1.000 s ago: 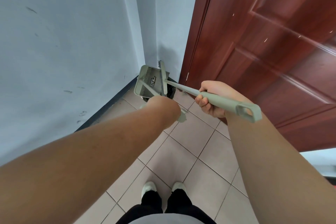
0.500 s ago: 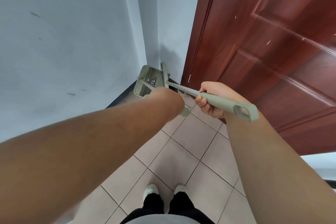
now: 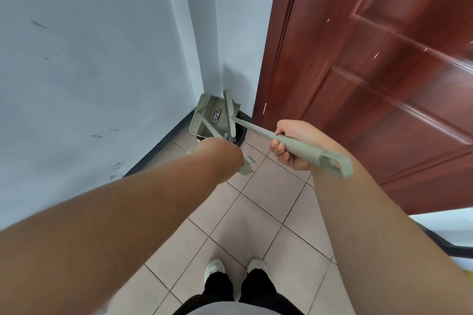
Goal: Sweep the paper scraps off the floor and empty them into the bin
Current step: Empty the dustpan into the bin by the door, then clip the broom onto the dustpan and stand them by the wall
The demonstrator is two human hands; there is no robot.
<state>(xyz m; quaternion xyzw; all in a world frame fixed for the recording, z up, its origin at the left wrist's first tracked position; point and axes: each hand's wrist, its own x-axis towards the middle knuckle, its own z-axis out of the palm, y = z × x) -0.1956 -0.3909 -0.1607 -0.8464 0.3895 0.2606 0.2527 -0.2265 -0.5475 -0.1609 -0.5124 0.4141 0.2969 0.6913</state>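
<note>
Dustpan (image 3: 208, 116) tipped further over corner's tiled floor (image 3: 258, 215).

Right hand (image 3: 291, 146) grips broom (image 3: 258, 130); left hand (image 3: 220, 153) tilts dustpan (image 3: 207, 115) over corner bin (image 3: 240, 134)

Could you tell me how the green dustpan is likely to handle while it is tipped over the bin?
The dustpan looks like thin moulded plastic, so probably light and stiff. Its long handle, held by the left hand, may let it swing. Tilted over the dark bin, its smooth surface should probably shed scraps easily.
</note>
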